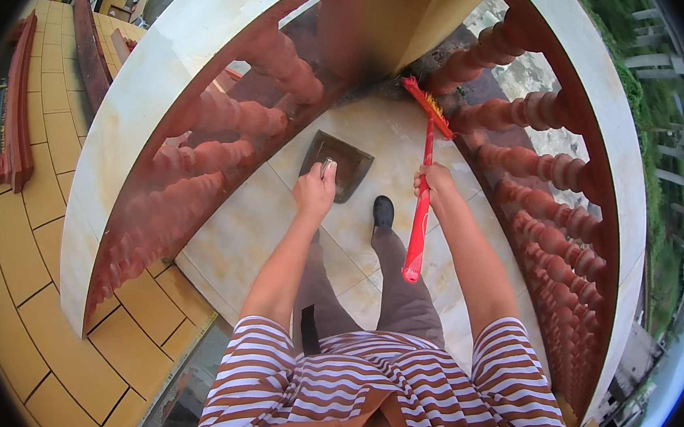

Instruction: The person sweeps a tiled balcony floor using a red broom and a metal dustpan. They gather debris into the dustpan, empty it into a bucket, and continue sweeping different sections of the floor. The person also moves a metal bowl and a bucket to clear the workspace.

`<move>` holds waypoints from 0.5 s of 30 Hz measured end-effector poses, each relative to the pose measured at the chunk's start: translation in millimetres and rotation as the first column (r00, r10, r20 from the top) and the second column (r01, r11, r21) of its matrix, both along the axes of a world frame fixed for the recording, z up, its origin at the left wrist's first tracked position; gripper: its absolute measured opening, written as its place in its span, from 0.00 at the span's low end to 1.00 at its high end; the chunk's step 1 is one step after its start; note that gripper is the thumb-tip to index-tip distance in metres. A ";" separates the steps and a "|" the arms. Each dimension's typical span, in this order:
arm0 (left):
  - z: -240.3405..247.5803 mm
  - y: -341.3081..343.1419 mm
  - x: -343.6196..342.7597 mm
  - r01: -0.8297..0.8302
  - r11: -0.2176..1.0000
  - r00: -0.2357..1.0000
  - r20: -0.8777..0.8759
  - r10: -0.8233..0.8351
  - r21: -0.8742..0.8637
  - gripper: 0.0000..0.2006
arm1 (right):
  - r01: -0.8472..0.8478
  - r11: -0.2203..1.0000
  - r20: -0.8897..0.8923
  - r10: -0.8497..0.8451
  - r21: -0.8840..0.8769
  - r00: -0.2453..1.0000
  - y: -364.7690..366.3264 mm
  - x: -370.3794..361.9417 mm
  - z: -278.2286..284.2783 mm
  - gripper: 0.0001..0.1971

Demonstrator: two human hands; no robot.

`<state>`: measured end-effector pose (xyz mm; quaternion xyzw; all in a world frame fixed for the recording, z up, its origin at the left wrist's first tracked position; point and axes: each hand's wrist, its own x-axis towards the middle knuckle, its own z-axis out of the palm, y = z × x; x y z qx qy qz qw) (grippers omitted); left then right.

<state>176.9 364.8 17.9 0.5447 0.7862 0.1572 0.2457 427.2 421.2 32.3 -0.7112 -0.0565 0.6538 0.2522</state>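
Fingers of the right hand [440,183] are wrapped round the red handle of a broom [420,220], whose head, with red and yellow bristles, lies beside the reddish balusters [521,115], near a yellow pillar [440,23]. Those of the left hand [315,192] are clenched about the silver-ended handle of a dark dustpan [352,168]. Its pan sits low over the tiled floor [385,140]; whether it touches cannot be told. A black shoe [383,212] stands between dustpan and broom.
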 end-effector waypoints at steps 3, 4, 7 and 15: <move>-0.1 18.9 -26.6 0.011 1.000 1.000 0.008 -0.011 0.009 0.21 | -0.052 0.998 0.083 0.050 0.022 0.995 5.8 -30.2 -29.5 0.10; -0.2 24.8 -36.5 0.035 0.999 0.999 0.004 -0.035 -0.002 0.21 | -0.053 0.998 0.109 0.051 0.019 0.993 6.5 -38.2 -40.0 0.11; 0.7 35.5 -58.7 0.159 0.987 0.987 0.016 -0.158 -0.016 0.21 | -0.041 0.999 0.208 0.033 0.034 0.978 -12.1 -74.8 -64.0 0.16; -23.4 10.8 -101.9 0.226 0.974 0.971 0.079 -0.226 0.009 0.19 | -0.476 0.846 0.247 0.528 -0.242 0.813 -154.3 -126.4 -18.8 0.32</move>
